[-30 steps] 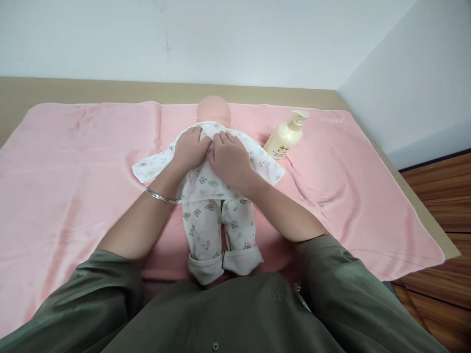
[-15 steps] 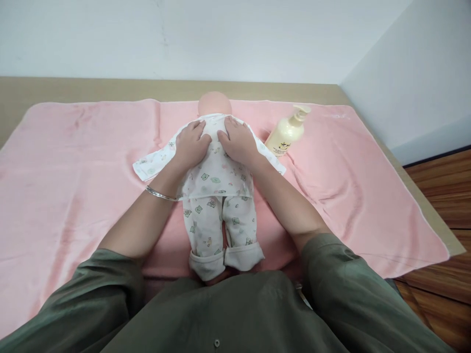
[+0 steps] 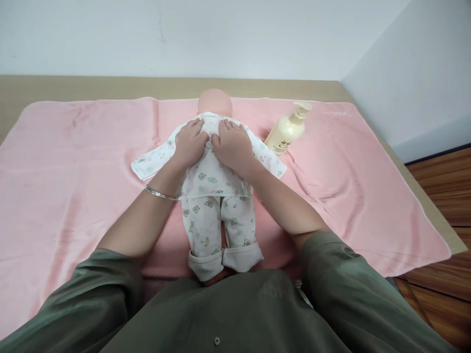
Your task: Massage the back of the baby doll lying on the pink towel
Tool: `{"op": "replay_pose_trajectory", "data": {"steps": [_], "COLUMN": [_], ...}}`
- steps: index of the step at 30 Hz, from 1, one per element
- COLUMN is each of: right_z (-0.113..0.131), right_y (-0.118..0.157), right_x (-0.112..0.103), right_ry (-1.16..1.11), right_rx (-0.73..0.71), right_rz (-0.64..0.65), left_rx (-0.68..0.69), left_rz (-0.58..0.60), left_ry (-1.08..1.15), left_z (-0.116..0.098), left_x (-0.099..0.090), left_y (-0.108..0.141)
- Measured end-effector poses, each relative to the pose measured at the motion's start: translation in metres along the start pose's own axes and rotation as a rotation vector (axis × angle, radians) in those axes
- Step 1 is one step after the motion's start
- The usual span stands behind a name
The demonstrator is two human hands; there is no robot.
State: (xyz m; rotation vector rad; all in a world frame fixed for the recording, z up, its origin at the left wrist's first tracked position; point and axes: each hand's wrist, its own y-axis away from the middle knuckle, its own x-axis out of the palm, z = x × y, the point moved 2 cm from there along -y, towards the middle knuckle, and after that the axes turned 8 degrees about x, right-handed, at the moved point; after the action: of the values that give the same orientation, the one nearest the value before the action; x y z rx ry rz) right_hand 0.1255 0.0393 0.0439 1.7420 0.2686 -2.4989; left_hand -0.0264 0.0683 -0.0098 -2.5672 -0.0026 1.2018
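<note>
A baby doll [image 3: 215, 102] lies lengthwise in front of me, its bare head at the far end and no face showing. It wears a white printed top [image 3: 209, 182] with the sleeves spread to both sides, and matching trousers [image 3: 241, 220] with turned-up cuffs. My left hand [image 3: 192, 142] lies flat on the upper left of the top, fingers pointing toward the head. On the upper right rests my right hand [image 3: 233, 144], likewise flat with its thumb out. The two thumbs nearly meet over a small fold of cloth in the middle.
A cream pump bottle [image 3: 285, 130] is to the right of the doll, close to its sleeve. Beneath everything a pink blanket [image 3: 81, 162] covers most of the wooden table [image 3: 279, 88]. White walls [image 3: 235, 39] stand behind and at the right.
Both hands have slid slightly inward, the right one more, so the thumbs are closer together. The cloth between them has bunched a little. The doll and bottle stay in place.
</note>
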Motion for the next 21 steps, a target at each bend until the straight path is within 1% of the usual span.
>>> {"op": "replay_pose_trajectory", "data": {"steps": [2, 4, 7, 9, 12, 14, 21], "right_z": [-0.006, -0.011, -0.018, -0.020, -0.023, -0.024, -0.025], "right_y": [-0.007, -0.014, -0.019, -0.020, -0.020, -0.021, -0.025], "right_x": [-0.001, -0.002, -0.003, -0.003, -0.001, 0.001, 0.001], "right_ry": [-0.046, -0.094, -0.147, -0.166, -0.182, -0.180, -0.146], "right_rx": [0.018, 0.026, 0.020, -0.002, -0.061, -0.090, -0.156], "right_rz": [0.021, 0.027, 0.013, -0.002, -0.006, -0.002, 0.023], "left_rx": [-0.020, 0.001, 0.022, 0.003, -0.053, -0.082, -0.134], "left_rz": [-0.003, -0.013, -0.041, -0.040, -0.035, -0.053, -0.103], "left_ry": [0.012, 0.016, 0.016, 0.012, -0.019, -0.040, -0.053], "left_z": [-0.011, -0.022, -0.034, -0.040, -0.048, -0.051, -0.060], "left_x": [-0.003, -0.006, -0.009, -0.009, -0.009, -0.009, -0.010], "left_y": [0.003, 0.006, 0.011, 0.014, 0.019, 0.022, 0.030]}}
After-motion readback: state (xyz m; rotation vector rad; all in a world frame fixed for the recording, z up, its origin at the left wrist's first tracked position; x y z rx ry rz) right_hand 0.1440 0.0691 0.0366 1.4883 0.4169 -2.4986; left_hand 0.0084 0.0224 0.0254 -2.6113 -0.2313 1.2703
